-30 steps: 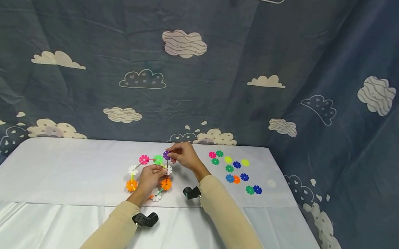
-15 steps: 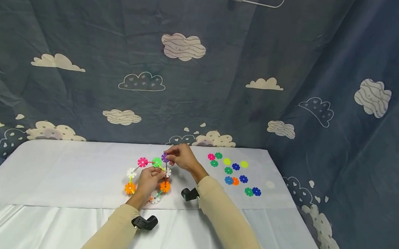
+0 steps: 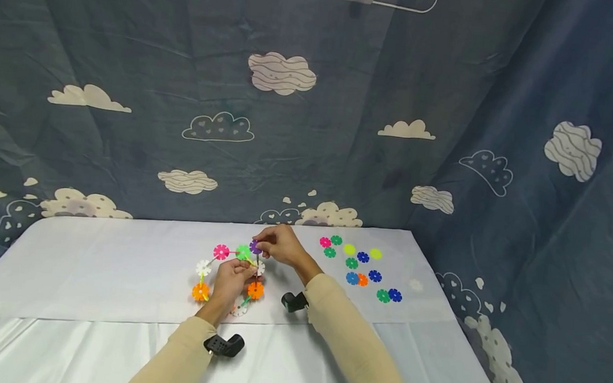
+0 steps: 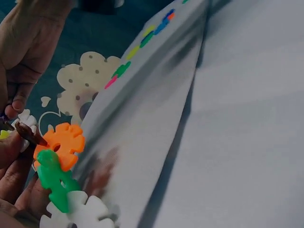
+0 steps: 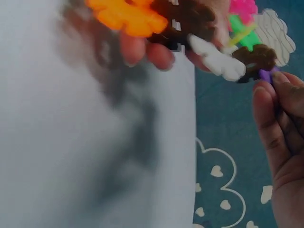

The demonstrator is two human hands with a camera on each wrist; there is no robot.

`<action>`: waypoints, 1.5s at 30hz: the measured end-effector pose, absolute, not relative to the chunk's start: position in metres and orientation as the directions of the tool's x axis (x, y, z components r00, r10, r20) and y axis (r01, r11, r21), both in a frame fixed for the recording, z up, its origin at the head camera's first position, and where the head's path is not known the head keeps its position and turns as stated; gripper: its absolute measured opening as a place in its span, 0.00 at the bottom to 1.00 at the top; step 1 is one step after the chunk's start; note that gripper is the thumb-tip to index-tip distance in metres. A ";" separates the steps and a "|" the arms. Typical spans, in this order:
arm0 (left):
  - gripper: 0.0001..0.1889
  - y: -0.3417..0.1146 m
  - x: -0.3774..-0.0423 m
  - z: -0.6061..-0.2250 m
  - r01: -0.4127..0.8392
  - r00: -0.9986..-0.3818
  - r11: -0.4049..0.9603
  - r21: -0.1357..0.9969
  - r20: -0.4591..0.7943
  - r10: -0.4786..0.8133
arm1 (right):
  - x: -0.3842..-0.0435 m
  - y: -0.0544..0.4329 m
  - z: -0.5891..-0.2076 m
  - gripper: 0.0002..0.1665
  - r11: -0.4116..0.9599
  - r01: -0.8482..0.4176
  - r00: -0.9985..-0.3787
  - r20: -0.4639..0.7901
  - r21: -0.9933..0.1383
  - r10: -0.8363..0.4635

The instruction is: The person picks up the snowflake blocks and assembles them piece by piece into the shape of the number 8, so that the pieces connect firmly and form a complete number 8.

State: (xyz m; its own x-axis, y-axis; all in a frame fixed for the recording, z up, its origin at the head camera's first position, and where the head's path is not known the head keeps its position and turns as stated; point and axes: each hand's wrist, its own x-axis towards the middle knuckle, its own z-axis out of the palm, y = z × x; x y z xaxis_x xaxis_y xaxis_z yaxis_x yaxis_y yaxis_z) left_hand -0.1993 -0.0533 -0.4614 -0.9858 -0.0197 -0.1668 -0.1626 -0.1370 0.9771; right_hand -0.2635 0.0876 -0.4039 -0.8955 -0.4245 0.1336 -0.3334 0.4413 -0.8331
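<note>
A ring-like chain of slotted, flower-shaped interlocking discs is between my hands. In the head view it includes a pink disc (image 3: 221,252), a light green disc (image 3: 243,252), an orange disc (image 3: 255,290) and a second orange disc (image 3: 200,292) at left. My left hand (image 3: 231,280) grips the chain near a white disc (image 3: 259,268); its fingers curl behind a brown disc (image 5: 185,21). My right hand (image 3: 283,248) pinches a purple disc (image 3: 254,246), which meets another brown disc (image 5: 256,59). In the left wrist view, a green disc (image 4: 57,183) hangs below the orange one.
Several loose discs lie flat at the right, among them a pink one (image 3: 325,242), a yellow one (image 3: 376,253), an orange one (image 3: 362,280) and a dark blue one (image 3: 395,295). The white table (image 3: 99,267) ends at a blue cloud-print curtain (image 3: 339,158).
The head view has tilted slightly upward, so the scene sits a little lower. Both hands keep their grip on the chain and the purple disc, with barely any movement.
</note>
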 end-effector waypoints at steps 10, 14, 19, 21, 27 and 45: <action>0.08 -0.058 -0.199 -0.460 -0.201 -0.979 -0.078 0.976 -0.203 -0.018 | -0.261 0.089 -0.406 0.13 0.415 -0.316 -0.888 0.112 -0.853 -0.446; 0.08 -0.058 -0.201 -0.459 -0.188 -0.981 -0.101 0.977 -0.191 -0.019 | -0.262 0.090 -0.407 0.15 0.414 -0.324 -0.890 0.126 -0.851 -0.438; 0.11 -0.058 -0.201 -0.459 -0.203 -0.978 -0.075 0.976 -0.205 -0.027 | -0.265 0.089 -0.411 0.15 0.392 -0.320 -0.896 0.142 -0.862 -0.420; 0.13 -0.060 -0.199 -0.456 -0.211 -0.977 -0.033 0.977 -0.212 -0.011 | -0.265 0.089 -0.412 0.14 0.361 -0.303 -0.903 0.144 -0.882 -0.405; 0.18 -0.080 -0.186 -0.434 -0.155 -0.968 0.256 0.954 -0.198 0.151 | -0.267 0.090 -0.409 0.10 0.288 -0.260 -0.919 0.144 -0.922 -0.367; 0.13 -0.118 -0.246 -0.368 0.262 -0.943 0.669 0.695 0.036 0.331 | -0.271 0.085 -0.413 0.10 0.194 -0.285 -0.905 0.197 -0.939 -0.377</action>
State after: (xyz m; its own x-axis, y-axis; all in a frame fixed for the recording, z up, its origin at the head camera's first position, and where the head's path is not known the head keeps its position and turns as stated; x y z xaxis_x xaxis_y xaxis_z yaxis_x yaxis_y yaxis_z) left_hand -0.2456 -0.1177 -0.3682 -0.9429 0.3312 0.0360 0.2617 0.6693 0.6953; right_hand -0.2711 0.0850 -0.4126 -0.9051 -0.3768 0.1972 -0.2853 0.1939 -0.9386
